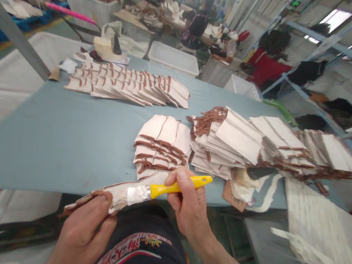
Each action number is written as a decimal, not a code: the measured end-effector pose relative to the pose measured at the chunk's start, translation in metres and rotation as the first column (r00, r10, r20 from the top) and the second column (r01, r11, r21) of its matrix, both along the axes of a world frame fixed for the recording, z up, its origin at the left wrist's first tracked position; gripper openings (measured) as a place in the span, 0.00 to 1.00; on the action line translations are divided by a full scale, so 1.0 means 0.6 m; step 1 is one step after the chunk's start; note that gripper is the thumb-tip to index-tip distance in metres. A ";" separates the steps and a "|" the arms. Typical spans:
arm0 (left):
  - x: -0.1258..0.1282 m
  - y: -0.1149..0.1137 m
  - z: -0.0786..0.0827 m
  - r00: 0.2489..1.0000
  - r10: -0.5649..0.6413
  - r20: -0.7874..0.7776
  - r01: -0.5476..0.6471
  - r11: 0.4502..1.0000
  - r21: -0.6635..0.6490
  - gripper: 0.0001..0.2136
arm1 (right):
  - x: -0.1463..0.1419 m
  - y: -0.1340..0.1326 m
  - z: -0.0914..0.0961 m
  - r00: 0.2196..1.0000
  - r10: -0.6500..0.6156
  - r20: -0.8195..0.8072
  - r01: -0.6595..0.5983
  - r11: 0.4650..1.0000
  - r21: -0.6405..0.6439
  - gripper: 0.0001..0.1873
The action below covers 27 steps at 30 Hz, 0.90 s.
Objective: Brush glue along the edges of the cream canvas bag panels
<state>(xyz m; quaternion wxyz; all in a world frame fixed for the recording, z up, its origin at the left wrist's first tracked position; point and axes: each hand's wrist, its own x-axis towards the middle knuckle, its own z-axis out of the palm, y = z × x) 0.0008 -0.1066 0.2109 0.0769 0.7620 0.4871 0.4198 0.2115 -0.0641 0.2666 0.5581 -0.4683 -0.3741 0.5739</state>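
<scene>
My right hand is closed round the yellow handle of a glue brush, its bristles pressed on a white leather piece with a brown edge. My left hand grips that piece from below at the table's near edge. Just beyond the brush lies a fanned stack of similar white pieces.
On the blue-grey table, a long fanned row of pieces lies at the back and bigger stacks lie to the right. White bins stand beyond the table. A person sits at a far bench. Shelving stands at the right.
</scene>
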 end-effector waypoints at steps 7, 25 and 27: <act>-0.002 0.004 -0.015 0.999 -0.047 0.011 0.046 0.997 0.056 0.09 | -0.007 -0.026 -0.012 0.990 0.127 0.063 -0.123 0.990 -0.069 0.31; -0.039 0.015 -0.043 0.989 -0.146 -0.032 0.147 0.988 0.051 0.12 | -0.030 -0.008 -0.004 0.980 0.112 0.162 -0.108 0.994 -0.033 0.27; -0.036 0.017 -0.037 0.989 -0.141 -0.049 0.143 0.989 0.045 0.12 | -0.026 0.014 0.002 0.973 0.099 0.210 -0.098 0.995 -0.016 0.27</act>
